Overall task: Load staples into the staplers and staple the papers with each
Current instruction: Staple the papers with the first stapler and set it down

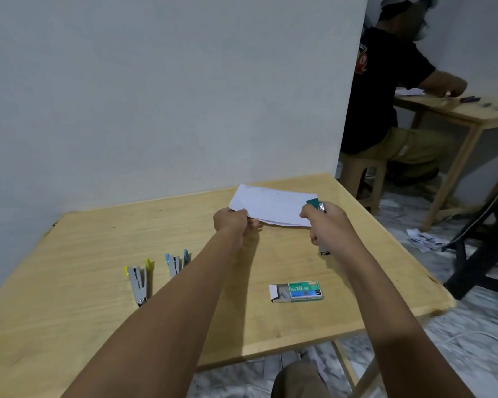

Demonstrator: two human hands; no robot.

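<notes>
White papers point(273, 203) lie toward the far side of the wooden table point(69, 297). My left hand point(232, 222) pinches their near left corner. My right hand point(327, 225) grips a green stapler point(316, 205) whose nose sits at the papers' right edge; its rear end pokes out below my palm. A yellow stapler point(139, 278) lies on the table's left part, with a blue stapler point(176, 262) beside it, partly hidden by my left forearm. A green staple box point(298, 291) lies near the front right with its tray slid out to the left.
A white wall runs behind the table. Another person sits on a stool point(362, 179) at a second table point(472, 110) at the right. Paper scraps point(423, 239) litter the marble floor near a dark stand point(483, 248).
</notes>
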